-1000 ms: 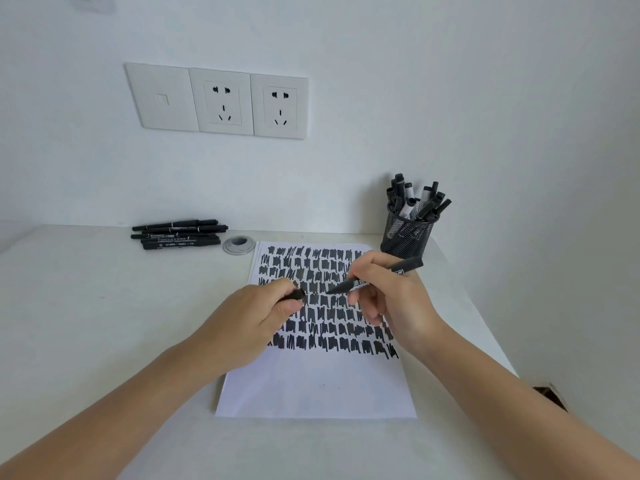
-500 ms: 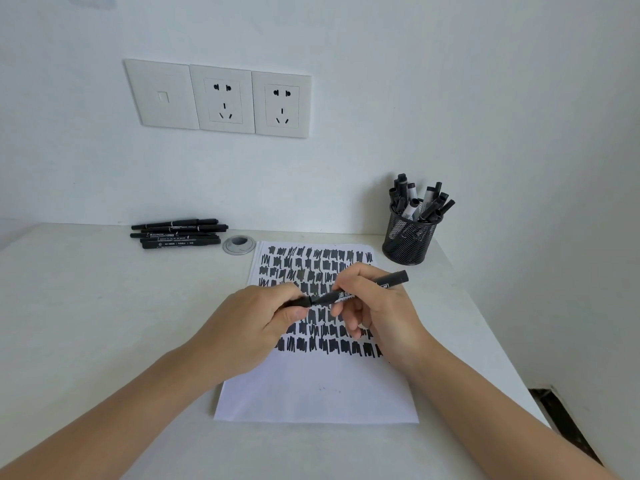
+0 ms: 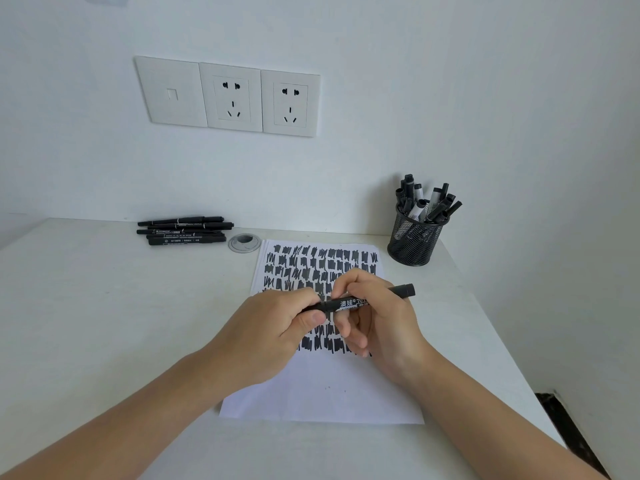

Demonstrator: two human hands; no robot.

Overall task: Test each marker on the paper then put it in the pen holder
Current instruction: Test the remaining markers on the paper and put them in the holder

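Marker (image 3: 349,302) is held near-horizontal just above the paper (image 3: 322,393), in both my hands: left hand (image 3: 273,336) curled round its 9 o'clock end, right hand (image 3: 381,327) pinching the barrel, tail poking out toward 3 o'clock. Pen holder (image 3: 414,242) at 1 o'clock, stuffed with markers, well apart. Loose markers (image 3: 183,232) lie at 10 o'clock.

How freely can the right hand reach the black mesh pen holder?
Probably yes: nothing stands between the right hand, which grips the black marker, and the black mesh pen holder, only white paper and table.
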